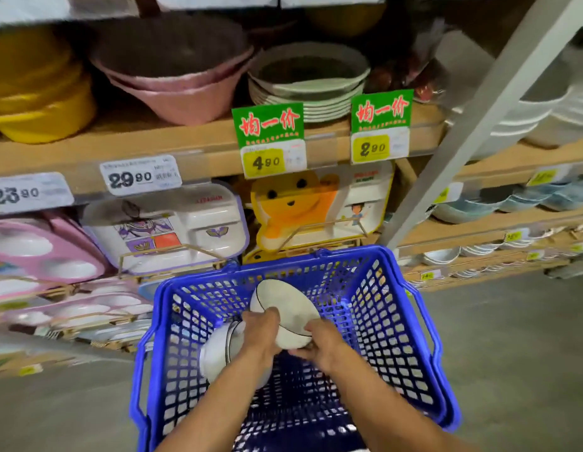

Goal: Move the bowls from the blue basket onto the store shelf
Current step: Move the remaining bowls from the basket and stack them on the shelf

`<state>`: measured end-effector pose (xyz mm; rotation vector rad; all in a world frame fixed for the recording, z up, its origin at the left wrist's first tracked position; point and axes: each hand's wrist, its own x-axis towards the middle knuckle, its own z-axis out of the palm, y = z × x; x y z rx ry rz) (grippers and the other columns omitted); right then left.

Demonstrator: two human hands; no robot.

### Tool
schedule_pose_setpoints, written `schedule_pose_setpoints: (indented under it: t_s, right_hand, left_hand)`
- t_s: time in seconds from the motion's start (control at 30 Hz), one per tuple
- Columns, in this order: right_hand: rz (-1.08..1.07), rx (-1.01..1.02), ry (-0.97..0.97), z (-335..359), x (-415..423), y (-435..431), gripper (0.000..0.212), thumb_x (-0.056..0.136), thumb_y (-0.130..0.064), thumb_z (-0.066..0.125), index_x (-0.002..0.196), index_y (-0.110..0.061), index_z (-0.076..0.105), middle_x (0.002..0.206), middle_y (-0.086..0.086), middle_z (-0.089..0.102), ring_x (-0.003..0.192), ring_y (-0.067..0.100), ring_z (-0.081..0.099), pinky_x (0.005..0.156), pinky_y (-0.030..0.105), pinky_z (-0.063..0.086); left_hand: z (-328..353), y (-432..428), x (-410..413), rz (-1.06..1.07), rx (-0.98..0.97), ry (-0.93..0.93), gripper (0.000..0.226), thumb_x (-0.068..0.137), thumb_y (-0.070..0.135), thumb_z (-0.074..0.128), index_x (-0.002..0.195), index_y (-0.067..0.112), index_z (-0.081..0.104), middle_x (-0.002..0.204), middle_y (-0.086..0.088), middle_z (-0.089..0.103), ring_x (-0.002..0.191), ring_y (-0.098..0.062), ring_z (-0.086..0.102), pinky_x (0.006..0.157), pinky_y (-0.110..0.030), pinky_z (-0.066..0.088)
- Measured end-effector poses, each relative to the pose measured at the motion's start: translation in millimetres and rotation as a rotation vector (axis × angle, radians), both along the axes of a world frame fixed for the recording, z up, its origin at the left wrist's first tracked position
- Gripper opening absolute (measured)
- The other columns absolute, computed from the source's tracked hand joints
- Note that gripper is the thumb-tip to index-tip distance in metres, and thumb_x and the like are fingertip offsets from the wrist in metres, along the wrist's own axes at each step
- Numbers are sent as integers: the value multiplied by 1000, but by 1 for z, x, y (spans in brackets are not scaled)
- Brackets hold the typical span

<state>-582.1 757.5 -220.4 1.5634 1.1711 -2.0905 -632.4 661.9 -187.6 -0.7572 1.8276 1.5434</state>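
A blue basket (391, 308) stands on the floor in front of the store shelf (172, 148). Both hands reach into it. My left hand (261, 334) and my right hand (319, 344) together grip a white bowl (287, 314) with a dark rim line, tilted on its side above the basket's bottom. Further white bowls (218, 350) lie on their side just left of my left hand, partly hidden by my wrist.
The wooden shelf holds yellow tubs (36, 93), pink bowls (172, 83) and a stack of pale green plates (309, 89). Green price signs (269, 138) hang from its edge. Children's trays (172, 226) fill the level below. A grey post (479, 119) slants at right, beside more bowl shelves (512, 203).
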Motion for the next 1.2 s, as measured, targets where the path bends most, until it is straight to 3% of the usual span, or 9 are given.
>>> schedule_pose_setpoints:
  t_s: [0.1,0.27,0.37,0.53,0.63,0.73,0.9,1.03,1.2]
  right_hand:
    - [-88,-7,129,37,5,9,40,89,3,36,125,-7,50,122,23,60,102,38,59,82,53,52]
    - [-192,-8,330,100,14,19,51,83,13,28,120,-6,58,114,24,64,103,43,61,79,57,55]
    - [-185,101,362,140,18,24,41,89,6,32,109,-11,64,102,15,70,88,32,65,57,38,57]
    - [-167,283,436,205,24,35,50,86,6,30,113,-19,64,101,9,68,84,30,61,54,31,52]
    - [-90,371,464,238,40,46,69,72,12,27,124,-17,61,107,17,63,88,35,56,57,28,43]
    - [-75,410,490,265,62,56,70,68,10,31,124,-19,63,122,24,60,100,38,56,61,30,46]
    - [-146,478,495,309,109,80,59,67,5,37,112,-16,68,91,14,57,73,29,50,51,21,38]
    - [-329,462,524,329,146,106,51,68,3,43,113,-4,66,90,14,59,81,31,52,61,29,40]
    - [-477,429,673,347,195,148,45,72,-1,44,110,-6,68,102,18,70,92,34,60,79,39,48]
  left_hand:
    - [44,1,9,14,129,-8,49,90,4,49,135,9,30,102,-12,55,78,-26,58,53,-33,52]
    - [105,-6,27,-86,199,85,46,88,14,59,125,18,32,123,-12,51,93,-29,59,58,-33,52]
    - [138,-17,29,-215,219,111,51,88,25,62,128,24,30,117,-6,54,94,-29,63,68,-38,55]
    - [182,-27,33,-366,263,254,44,89,38,57,125,32,33,110,4,53,97,-22,61,80,-41,54]
    - [207,-27,29,-362,364,387,38,92,33,53,128,28,44,123,0,54,103,-18,56,76,-38,52]
    - [235,-15,31,-359,514,388,23,91,26,51,112,26,59,116,-2,63,101,-20,60,70,-34,54]
    - [270,26,62,-368,606,349,21,85,17,47,100,22,62,98,-5,70,87,-24,62,63,-32,51]
    - [291,68,95,-350,600,390,21,82,18,45,93,20,63,88,-5,70,78,-27,61,58,-29,45]
    - [314,127,139,-344,603,362,17,82,21,47,89,17,62,77,-7,68,67,-27,58,32,-19,40]
